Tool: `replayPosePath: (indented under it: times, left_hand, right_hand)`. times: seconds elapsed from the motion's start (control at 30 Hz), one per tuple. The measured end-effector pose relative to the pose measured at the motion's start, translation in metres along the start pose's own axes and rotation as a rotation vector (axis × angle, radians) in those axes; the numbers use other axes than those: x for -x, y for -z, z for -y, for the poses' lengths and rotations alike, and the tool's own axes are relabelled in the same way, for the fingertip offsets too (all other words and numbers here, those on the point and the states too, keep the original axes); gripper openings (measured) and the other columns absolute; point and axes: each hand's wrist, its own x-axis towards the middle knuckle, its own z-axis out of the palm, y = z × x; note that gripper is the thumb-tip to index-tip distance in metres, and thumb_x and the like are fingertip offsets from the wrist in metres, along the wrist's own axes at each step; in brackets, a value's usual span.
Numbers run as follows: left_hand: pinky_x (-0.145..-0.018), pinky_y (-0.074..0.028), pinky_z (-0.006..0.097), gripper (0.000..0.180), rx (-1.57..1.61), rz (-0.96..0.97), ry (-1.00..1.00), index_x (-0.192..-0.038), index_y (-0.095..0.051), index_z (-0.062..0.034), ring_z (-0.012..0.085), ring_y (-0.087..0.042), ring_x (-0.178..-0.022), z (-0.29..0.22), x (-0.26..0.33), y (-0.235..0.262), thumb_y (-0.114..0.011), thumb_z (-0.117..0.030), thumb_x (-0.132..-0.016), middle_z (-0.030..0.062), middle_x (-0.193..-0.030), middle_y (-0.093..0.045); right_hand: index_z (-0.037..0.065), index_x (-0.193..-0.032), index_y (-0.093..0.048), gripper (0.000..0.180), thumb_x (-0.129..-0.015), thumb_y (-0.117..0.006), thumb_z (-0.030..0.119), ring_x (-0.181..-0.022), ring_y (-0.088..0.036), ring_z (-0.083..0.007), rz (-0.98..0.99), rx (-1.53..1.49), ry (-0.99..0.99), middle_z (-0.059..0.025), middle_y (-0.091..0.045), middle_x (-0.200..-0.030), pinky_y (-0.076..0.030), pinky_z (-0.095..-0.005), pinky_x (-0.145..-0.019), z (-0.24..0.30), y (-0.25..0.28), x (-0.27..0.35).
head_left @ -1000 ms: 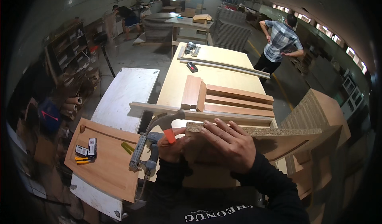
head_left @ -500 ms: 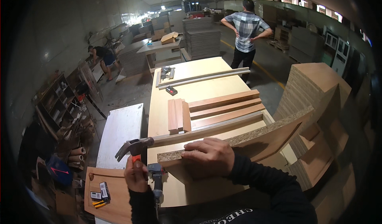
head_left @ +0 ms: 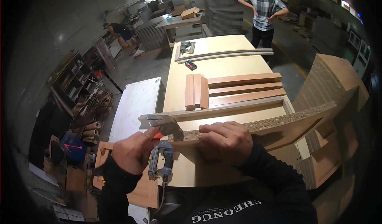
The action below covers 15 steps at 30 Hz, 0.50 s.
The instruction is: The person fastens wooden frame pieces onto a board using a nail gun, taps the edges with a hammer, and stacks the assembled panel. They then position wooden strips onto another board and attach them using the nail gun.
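Observation:
My left hand point(head_left: 133, 150) is closed round the red grip of a claw hammer point(head_left: 166, 123), close below its head. The curved end of the head hangs down at the left end of a chipboard panel point(head_left: 284, 119), seemingly against its rough edge. This panel stands on edge across the bench, rough side up. My right hand point(head_left: 230, 141) grips its top edge, fingers bent over it, a short way right of the hammer; the thumb is hidden. Just below the hammer, a grey air nail gun point(head_left: 164, 159) with a hose lies on the bench.
Beyond the panel, wooden strips point(head_left: 244, 89) and a small black-and-red box point(head_left: 191, 65) lie on the pale bench board point(head_left: 223, 44). Another tool point(head_left: 186, 47) sits at the far end. Stacked panels point(head_left: 326, 80) rise at right; a white board point(head_left: 135, 100) is at left. Two people stand farther off.
The hammer has moved right onto the panel's left end and turned, its curved end now pointing right and down. My right hand stays on the panel edge. The view has tilted down.

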Motion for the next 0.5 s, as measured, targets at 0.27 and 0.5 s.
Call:
replayPosePath:
  times: [0.27,0.5]
  left_hand:
    - [-0.05,-0.045,0.034,0.041,-0.013,0.04,-0.075,-0.116,-0.051,-0.0025,0.0292,-0.058,-0.057,-0.01,-0.001,-0.007,-0.058,-0.003,-0.076,0.0146,-0.067,-0.057]
    - [-0.054,-0.047,0.036,0.045,0.059,-0.001,-0.025,-0.117,-0.052,-0.0059,0.0322,-0.058,-0.061,-0.006,0.002,-0.007,-0.063,-0.001,-0.073,0.0161,-0.073,-0.058]
  right_hand:
    - [0.009,-0.082,-0.062,0.01,-0.074,-0.064,0.014,-0.079,-0.064,-0.0198,0.006,-0.001,-0.023,-0.0061,-0.066,-0.09,-0.051,-0.0308,-0.069,-0.006,-0.002,0.002]
    - [0.012,-0.082,-0.064,0.009,-0.073,-0.065,0.014,-0.081,-0.064,-0.0193,0.009,0.06,-0.07,-0.0041,-0.066,-0.09,-0.05,-0.0314,-0.071,-0.009,0.021,0.007]
